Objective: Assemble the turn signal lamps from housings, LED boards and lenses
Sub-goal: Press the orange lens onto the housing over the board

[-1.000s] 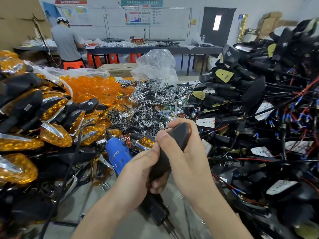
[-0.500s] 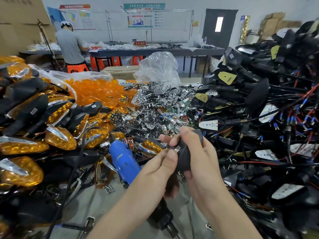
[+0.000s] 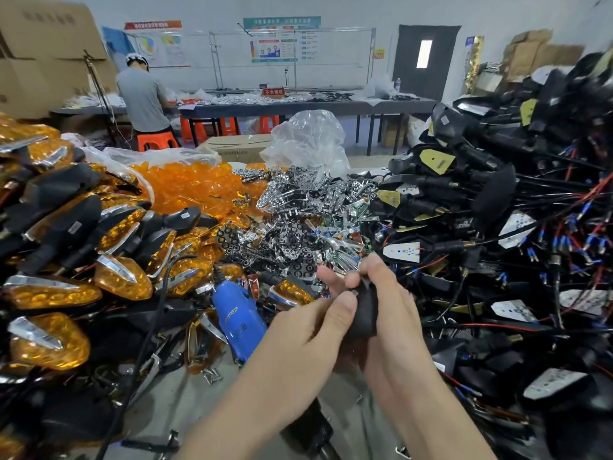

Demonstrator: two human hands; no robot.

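Both hands meeting over the cluttered desk (image 3: pixel 185 403), pinching one black housing (image 3: pixel 365 313) between them. Left hand (image 3: pixel 305 340) closed on its near side with the thumb pressed on top; right hand (image 3: pixel 394 307) wrapped behind, fingertips curled over the upper edge. Both grips pressed together on the housing, held in the air above the piles, clear of them all.

Probably seating or checking a part inside the shell; hidden by the fingers, so cannot tell which. To do it well: steady the shell with the right, press evenly with the left thumb, keep any wire clear of the seam, avoid twisting.

Heaped around: finished amber lamps (image 3: pixel 119 277) at left, loose orange lenses (image 3: pixel 192 187) behind, chrome reflectors (image 3: pixel 298 210) in the middle, wired black housings with LED boards (image 3: pixel 401 252) at right, a blue electric screwdriver (image 3: pixel 238 320) just left of the hands.

Writing: a red sign on the far table and wall posters, too small to read; logo on the screwdriver illegible.
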